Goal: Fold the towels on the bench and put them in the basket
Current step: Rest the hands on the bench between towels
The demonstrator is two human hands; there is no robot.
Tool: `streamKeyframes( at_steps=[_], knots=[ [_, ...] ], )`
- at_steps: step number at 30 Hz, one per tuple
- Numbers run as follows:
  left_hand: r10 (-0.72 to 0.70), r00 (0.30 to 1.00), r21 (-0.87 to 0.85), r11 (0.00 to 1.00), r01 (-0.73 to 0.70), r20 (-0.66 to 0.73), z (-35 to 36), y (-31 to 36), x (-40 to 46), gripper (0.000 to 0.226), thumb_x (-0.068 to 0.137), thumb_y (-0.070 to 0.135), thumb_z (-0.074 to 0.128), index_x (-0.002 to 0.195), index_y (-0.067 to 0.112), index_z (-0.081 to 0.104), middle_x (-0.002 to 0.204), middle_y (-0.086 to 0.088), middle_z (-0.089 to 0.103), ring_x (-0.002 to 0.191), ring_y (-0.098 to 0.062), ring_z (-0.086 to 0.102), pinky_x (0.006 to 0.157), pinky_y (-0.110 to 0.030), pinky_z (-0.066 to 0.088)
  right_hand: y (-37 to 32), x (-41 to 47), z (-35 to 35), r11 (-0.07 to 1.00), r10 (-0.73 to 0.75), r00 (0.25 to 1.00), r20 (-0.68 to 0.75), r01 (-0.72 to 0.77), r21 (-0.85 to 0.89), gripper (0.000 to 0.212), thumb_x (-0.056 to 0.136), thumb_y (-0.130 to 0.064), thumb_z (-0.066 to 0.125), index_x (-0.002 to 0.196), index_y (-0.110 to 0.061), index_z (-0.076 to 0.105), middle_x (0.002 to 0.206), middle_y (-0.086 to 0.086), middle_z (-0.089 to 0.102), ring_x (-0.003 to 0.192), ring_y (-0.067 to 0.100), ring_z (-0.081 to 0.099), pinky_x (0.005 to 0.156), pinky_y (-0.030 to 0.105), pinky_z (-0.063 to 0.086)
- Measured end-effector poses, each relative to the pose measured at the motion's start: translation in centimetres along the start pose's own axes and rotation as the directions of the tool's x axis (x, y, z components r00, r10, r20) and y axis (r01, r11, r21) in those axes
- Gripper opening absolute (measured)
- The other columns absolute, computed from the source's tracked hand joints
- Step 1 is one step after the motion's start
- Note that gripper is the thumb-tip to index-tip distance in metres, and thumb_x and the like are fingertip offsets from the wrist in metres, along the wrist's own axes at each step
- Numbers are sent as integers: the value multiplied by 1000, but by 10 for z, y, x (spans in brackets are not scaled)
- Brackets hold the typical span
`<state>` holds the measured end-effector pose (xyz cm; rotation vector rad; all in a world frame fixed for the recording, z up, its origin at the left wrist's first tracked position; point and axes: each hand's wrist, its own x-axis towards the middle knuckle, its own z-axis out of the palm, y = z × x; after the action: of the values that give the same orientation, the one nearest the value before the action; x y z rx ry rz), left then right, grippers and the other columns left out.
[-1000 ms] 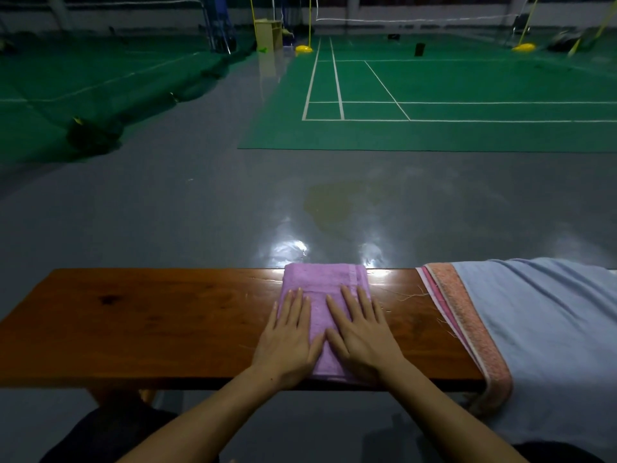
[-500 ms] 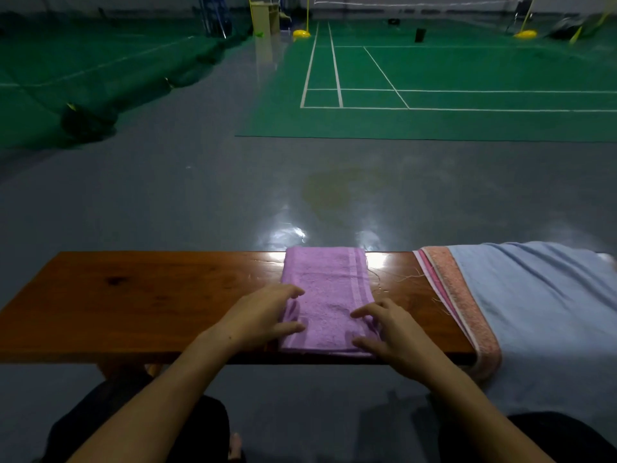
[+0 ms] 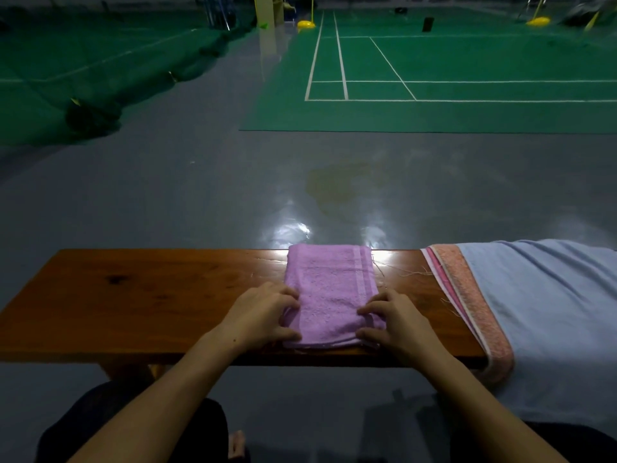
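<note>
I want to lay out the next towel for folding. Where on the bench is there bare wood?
The widest bare stretch of the bench runs from its left end to the left hand at the purple towel. A narrow strip lies between that towel and the pink-edged blue towel, partly taken by the right hand. The right end is fully draped.

We find no readable text, label, brand, number or sign anywhere in view. The purple towel [image 3: 329,295] carries only plain woven stripes; the bench [image 3: 150,295] shows bare wood grain.
</note>
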<state>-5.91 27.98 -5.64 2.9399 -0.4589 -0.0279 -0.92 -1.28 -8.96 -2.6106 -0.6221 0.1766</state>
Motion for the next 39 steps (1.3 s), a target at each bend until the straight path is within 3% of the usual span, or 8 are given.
streamKeyframes(
  at_steps=[4,9,17,21,24,29,36,39],
  knots=[
    [4,999,57,998,-2,-42,9,-1,1,51,88,66,68,129,36,71,138,18,61,124,-8,54,95,-30,43,2,3,2,1000,-10,999,-32,9,-27,39,89,-57,74,122,-37,72,124,-13,59,114,6,49,93,33,56],
    [24,986,55,998,-16,-163,19,1,6,27,86,53,75,100,31,81,111,15,73,102,-11,65,80,-25,42,5,8,0,999,-14,999,-50,11,-50,31,92,-56,69,117,-37,71,121,-12,57,109,7,49,86,30,54],
    [-23,987,-205,979,-10,-158,12,-1,8,21,98,48,64,110,34,72,108,17,71,94,0,62,80,-22,56,9,14,-15,994,-28,1000,-12,29,101,20,90,-48,74,103,-32,77,109,-11,59,98,5,55,82,25,52],
    [-52,988,-409,912,-11,-143,6,-8,7,20,99,48,62,110,34,71,96,21,70,83,-2,66,69,-29,57,3,10,-27,977,-83,995,-53,91,192,17,89,-42,78,101,-31,77,114,-13,62,106,0,55,86,14,47],
    [-26,987,-528,847,-64,-161,-4,-9,3,6,100,29,69,103,25,72,88,15,70,79,-10,67,66,-26,54,-5,4,-40,955,-101,993,-63,114,273,6,89,-31,79,93,-33,75,116,-16,70,106,-9,60,82,3,43],
    [-26,992,-696,715,-65,-119,-16,-6,-3,4,98,20,73,100,22,76,87,10,74,79,-5,68,70,-23,52,-8,-3,-47,909,-96,994,-44,106,404,6,91,-30,77,86,-29,73,80,-12,70,75,5,65,65,15,45],
    [-95,994,-841,540,9,-50,-26,-3,-12,13,92,26,79,103,19,79,92,-2,78,81,-7,68,71,-22,51,-12,-13,-51,804,-82,996,40,43,593,12,94,-34,77,94,-22,74,85,4,75,74,20,72,67,35,57],
    [-83,996,-890,456,34,-5,-31,-1,-15,14,93,20,77,106,16,78,93,-10,78,82,-11,68,70,-23,52,-12,-17,-57,752,-81,990,119,-18,659,16,94,-32,77,97,-17,74,85,6,76,73,13,71,66,27,53]
  ],
)
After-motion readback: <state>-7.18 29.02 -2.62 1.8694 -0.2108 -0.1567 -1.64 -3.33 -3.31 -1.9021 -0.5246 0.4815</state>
